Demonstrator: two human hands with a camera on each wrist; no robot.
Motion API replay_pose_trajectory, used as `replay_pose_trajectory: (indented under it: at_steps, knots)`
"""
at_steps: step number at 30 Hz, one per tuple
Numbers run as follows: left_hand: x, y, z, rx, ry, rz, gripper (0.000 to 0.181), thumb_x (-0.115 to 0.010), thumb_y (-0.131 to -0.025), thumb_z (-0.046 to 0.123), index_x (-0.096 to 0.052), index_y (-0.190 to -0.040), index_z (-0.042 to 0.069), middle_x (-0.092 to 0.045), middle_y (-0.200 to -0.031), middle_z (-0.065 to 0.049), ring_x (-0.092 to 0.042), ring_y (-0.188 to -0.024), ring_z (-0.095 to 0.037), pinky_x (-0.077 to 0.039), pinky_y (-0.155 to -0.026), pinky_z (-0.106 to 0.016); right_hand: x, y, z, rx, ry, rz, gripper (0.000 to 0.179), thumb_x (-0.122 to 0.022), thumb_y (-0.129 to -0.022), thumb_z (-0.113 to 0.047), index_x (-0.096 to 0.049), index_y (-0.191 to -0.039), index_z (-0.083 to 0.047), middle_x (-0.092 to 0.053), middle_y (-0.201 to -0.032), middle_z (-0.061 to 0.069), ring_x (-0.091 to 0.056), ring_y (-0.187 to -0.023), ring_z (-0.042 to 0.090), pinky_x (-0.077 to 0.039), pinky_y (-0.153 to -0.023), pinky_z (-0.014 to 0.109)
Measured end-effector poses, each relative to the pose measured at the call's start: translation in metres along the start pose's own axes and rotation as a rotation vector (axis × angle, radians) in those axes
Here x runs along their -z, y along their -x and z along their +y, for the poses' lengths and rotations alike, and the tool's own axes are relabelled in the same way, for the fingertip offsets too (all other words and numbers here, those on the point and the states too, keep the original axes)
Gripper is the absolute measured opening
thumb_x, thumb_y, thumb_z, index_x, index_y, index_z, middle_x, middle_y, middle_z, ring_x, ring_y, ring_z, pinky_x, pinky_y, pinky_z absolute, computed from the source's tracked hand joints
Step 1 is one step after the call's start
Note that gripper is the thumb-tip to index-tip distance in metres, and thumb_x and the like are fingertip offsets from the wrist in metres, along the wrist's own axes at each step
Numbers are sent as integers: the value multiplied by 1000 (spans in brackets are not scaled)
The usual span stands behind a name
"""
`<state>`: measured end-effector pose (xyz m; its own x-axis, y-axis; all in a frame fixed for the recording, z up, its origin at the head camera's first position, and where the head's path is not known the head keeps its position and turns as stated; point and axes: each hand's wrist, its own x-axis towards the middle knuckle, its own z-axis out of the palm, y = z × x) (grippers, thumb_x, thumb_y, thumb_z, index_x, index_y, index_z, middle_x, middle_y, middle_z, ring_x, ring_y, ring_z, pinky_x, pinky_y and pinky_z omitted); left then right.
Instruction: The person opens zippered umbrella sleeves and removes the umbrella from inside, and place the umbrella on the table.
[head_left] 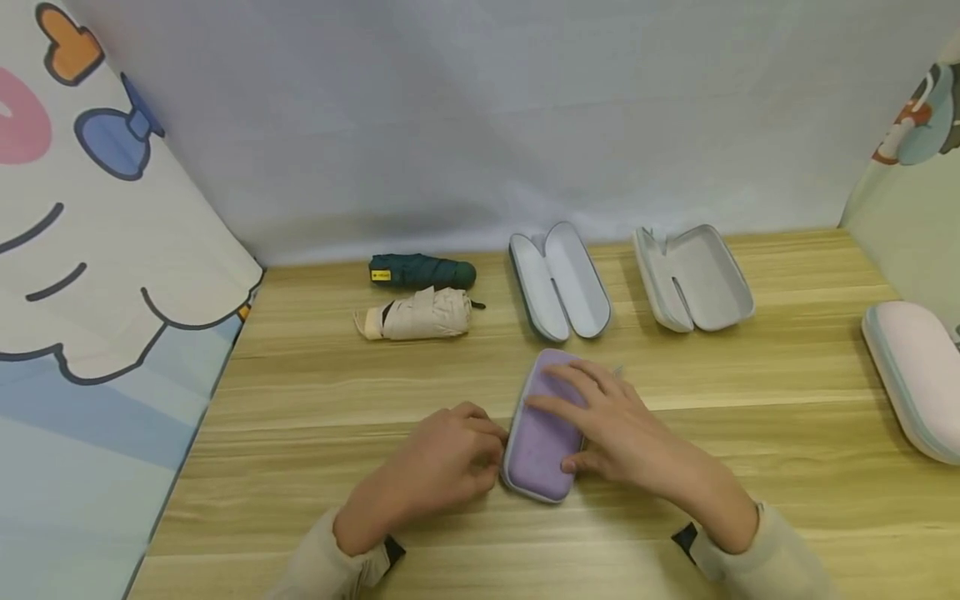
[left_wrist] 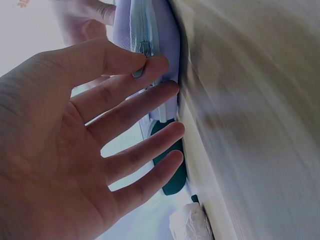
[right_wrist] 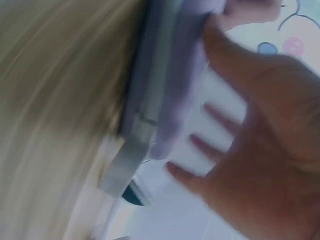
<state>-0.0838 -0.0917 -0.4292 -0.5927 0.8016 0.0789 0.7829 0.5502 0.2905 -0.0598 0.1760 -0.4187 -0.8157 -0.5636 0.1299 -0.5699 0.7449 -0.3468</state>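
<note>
A purple zippered case lies closed on the table between both hands. At its left side my left hand pinches the small zipper pull between thumb and index finger, the other fingers stretched out, as the left wrist view shows. My right hand is spread over the case from the right, its thumb touching the near right part and its fingers reaching over the top. A pale fabric tab sticks out from the case's end in the blurred right wrist view.
Behind the case stand an open case with pale blue lining and an open grey-lined case. A dark green folded umbrella and a beige folded umbrella lie at the back left. A pink case sits at the right edge.
</note>
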Motion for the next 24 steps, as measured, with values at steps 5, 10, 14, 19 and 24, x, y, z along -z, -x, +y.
replay_pose_trajectory:
  at_steps: [5,10,14,19,24]
  knots:
    - [3,0,-3,16,-32,-8,4,-76,-88,21,-79,-86,20,-77,-118,4,-66,-113,-20,-58,-89,-40,-5,-1,9,133,22,-34,75,-87,-80,-33,-58,-149,-28,-48,-161,7,-34,-153,43,-29,-118,70]
    - [2,1,-6,24,-80,42,3,-78,-87,23,-79,-87,20,-76,-113,5,-66,-111,-19,-58,-86,-40,-7,-2,9,109,59,-23,72,-87,-79,-42,-60,-146,-31,-52,-154,5,-38,-147,40,-34,-112,72]
    - [2,1,-10,36,-90,71,4,-78,-89,23,-77,-86,20,-75,-110,5,-66,-110,-18,-57,-84,-40,-5,-2,8,85,56,-19,72,-88,-76,-46,-63,-142,-30,-54,-146,7,-40,-144,39,-34,-111,71]
    - [1,1,-13,60,-110,93,4,-78,-91,24,-77,-88,22,-75,-109,4,-66,-109,-19,-56,-82,-40,2,2,5,49,30,-45,76,-94,-73,-37,-63,-141,-28,-53,-142,9,-42,-140,38,-34,-113,68]
    - [1,1,-15,91,-133,98,4,-78,-93,25,-78,-91,22,-74,-108,4,-66,-108,-20,-55,-83,-40,3,4,3,7,15,-62,76,-95,-74,-33,-61,-142,-29,-53,-138,8,-45,-136,40,-36,-110,69]
